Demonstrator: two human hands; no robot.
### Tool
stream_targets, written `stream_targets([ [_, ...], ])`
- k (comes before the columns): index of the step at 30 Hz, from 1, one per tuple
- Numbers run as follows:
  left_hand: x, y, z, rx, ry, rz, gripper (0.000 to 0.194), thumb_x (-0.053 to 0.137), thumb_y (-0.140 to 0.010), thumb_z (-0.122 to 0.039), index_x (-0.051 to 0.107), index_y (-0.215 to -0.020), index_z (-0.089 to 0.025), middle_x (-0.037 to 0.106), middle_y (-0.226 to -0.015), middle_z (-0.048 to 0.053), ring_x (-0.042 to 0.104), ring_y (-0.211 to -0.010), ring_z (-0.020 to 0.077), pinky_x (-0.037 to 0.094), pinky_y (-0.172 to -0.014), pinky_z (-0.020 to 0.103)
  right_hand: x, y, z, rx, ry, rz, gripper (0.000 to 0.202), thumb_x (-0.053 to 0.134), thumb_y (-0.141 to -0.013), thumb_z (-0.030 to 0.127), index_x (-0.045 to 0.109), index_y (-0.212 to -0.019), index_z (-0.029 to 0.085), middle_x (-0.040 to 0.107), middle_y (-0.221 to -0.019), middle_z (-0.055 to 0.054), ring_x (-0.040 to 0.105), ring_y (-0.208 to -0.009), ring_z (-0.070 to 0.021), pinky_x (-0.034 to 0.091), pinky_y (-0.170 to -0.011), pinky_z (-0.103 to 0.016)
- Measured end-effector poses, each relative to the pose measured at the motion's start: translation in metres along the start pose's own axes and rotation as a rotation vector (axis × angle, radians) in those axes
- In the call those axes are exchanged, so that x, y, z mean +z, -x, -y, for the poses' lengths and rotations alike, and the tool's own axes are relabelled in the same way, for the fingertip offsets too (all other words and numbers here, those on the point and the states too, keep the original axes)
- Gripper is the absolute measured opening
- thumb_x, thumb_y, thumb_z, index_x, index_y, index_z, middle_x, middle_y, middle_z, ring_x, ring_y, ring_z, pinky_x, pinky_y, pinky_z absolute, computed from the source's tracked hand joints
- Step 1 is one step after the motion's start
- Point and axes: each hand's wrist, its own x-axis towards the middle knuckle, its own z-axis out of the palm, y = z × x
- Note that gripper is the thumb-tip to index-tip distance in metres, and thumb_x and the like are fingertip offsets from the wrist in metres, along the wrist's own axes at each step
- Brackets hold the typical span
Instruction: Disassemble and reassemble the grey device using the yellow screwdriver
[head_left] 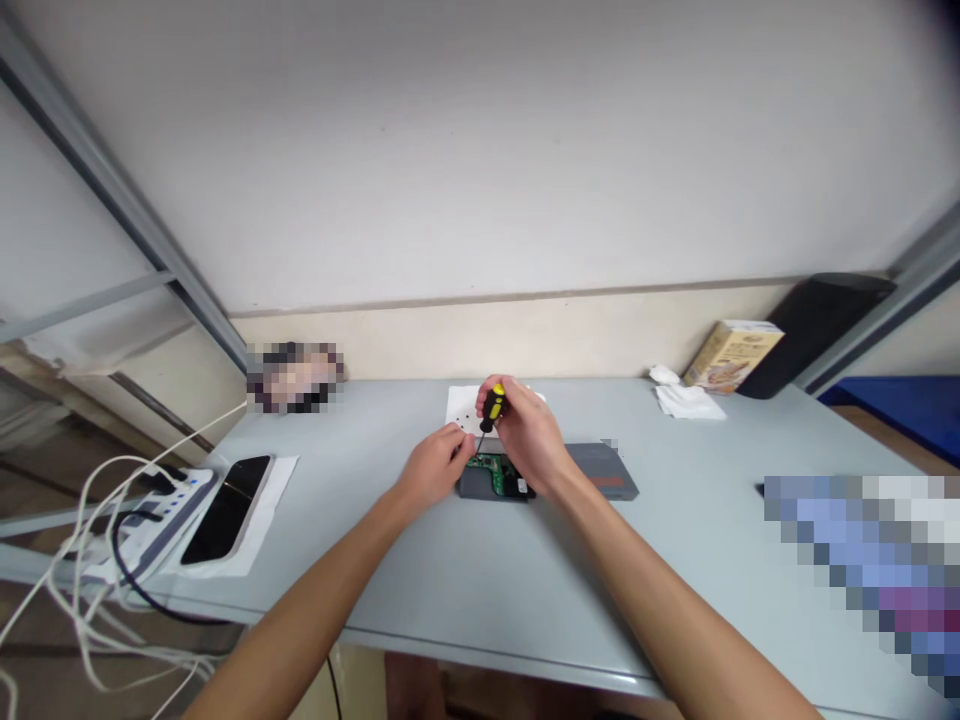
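My right hand (529, 430) is wrapped round a yellow and black screwdriver (493, 405), its shaft slanting down to the upper left part of an opened device (480, 485). A green circuit board (497, 472) shows inside the device's dark grey housing. At the device's upper left corner, my left hand (439, 462) has its fingers pinched together close to the screwdriver tip; whether something small is between them is hidden. To the right lies a flat grey cover (600, 468), partly behind my right forearm. Behind the device, small dark screws rest on white paper (456, 400).
A smartphone (229, 510) lies on paper at the left, beside a power strip (161, 525) with tangled white cables. At the back right stand a yellow box (731, 357), crumpled tissue (686, 400) and a black cylindrical object (817, 330). Blurred-out items sit at back left and far right.
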Motion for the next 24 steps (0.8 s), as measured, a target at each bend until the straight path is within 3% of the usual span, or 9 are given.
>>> stream_targets([
  [8,-0.0001,0.0014,-0.0010,-0.006,0.012,-0.014,0.041,0.040,-0.107,-0.042,0.064,-0.080,-0.021,0.062,-0.085,0.002,0.058,-0.076,0.0163,0.045,-0.073,0.029,-0.0074,-0.0007,-0.0004,-0.008,0.008,-0.068,0.035,0.081,-0.078,0.052,0.060,-0.085,0.026,0.076,-0.110,-0.006,0.070,-0.101,-0.0228,0.054,-0.090,-0.038],
  [14,0.0017,0.0007,0.0005,0.006,0.006,-0.020,0.040,0.041,-0.107,-0.039,0.064,-0.081,-0.020,0.063,-0.087,0.002,0.058,-0.076,0.0159,0.045,-0.074,0.029,-0.0091,0.0021,0.0040,0.008,-0.023,-0.012,0.032,0.078,-0.083,0.050,0.057,-0.093,0.027,0.069,-0.082,0.000,0.070,-0.086,-0.0205,0.054,-0.083,-0.036],
  [18,0.0020,0.0001,0.0012,0.009,0.005,-0.027,0.040,0.041,-0.107,-0.040,0.064,-0.080,-0.020,0.063,-0.085,0.002,0.058,-0.075,0.0162,0.045,-0.074,0.030,-0.0081,0.0018,0.0014,-0.020,0.077,0.003,0.036,0.078,-0.082,0.056,0.063,-0.095,0.026,0.070,-0.087,-0.002,0.069,-0.088,-0.0198,0.055,-0.084,-0.037],
  [21,0.0018,0.0001,0.0015,0.005,0.006,-0.030,0.040,0.041,-0.107,-0.040,0.065,-0.081,-0.020,0.063,-0.086,0.002,0.058,-0.075,0.0163,0.045,-0.074,0.030,-0.0064,0.0010,-0.0015,-0.062,0.096,-0.009,0.042,0.083,-0.077,0.057,0.057,-0.087,0.025,0.073,-0.089,-0.002,0.070,-0.089,-0.0198,0.055,-0.087,-0.038],
  [24,0.0010,0.0003,0.0012,0.001,0.016,-0.020,0.040,0.041,-0.106,-0.040,0.064,-0.081,-0.020,0.063,-0.087,0.002,0.058,-0.075,0.0159,0.044,-0.073,0.029,-0.0049,0.0014,-0.0031,-0.074,0.103,-0.025,0.048,0.082,-0.078,0.060,0.048,-0.086,0.027,0.068,-0.075,0.003,0.067,-0.075,-0.0176,0.054,-0.076,-0.034],
])
